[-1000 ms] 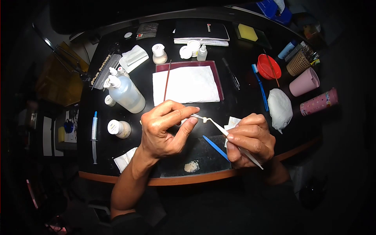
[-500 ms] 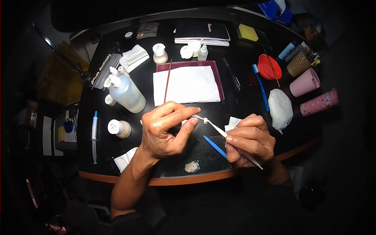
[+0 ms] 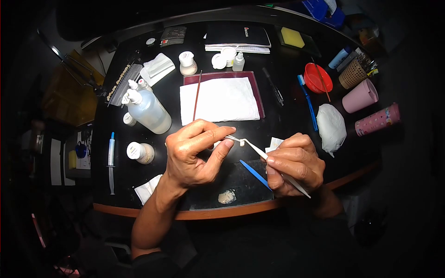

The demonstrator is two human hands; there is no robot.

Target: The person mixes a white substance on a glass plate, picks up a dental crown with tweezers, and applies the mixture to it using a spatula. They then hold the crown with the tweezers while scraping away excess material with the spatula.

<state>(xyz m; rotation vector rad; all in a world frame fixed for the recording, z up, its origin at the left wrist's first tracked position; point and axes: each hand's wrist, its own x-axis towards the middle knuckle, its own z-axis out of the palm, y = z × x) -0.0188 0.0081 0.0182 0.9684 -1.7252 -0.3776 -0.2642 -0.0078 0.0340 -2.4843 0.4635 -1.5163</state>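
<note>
My left hand [image 3: 197,153] pinches slim metal tweezers [image 3: 232,138] between thumb and forefinger. At the tweezers' end sits a tiny cream-coloured, tooth-like piece [image 3: 242,143]. My right hand [image 3: 299,162] is closed around a slender white dental instrument [image 3: 256,150], held like a pen; its thin bent tip comes right up to the small piece. Below the hands lies a dark slab [image 3: 208,197] with a lump of cream paste [image 3: 227,197]. A blue-handled tool [image 3: 254,173] slants across it, one end near my right hand.
Behind the hands, folded white tissue [image 3: 227,102] lies on a maroon tray [image 3: 259,99] with a thin brush [image 3: 198,95] across it. A pump bottle [image 3: 150,113], powder jar [image 3: 140,153] and syringe [image 3: 111,160] stand left; a red bowl [image 3: 323,82] and blue toothbrush [image 3: 309,104] are right.
The instrument's tip has risen slightly against the small piece, and its bend shows more clearly. Both hands stay nearly where they were.
</note>
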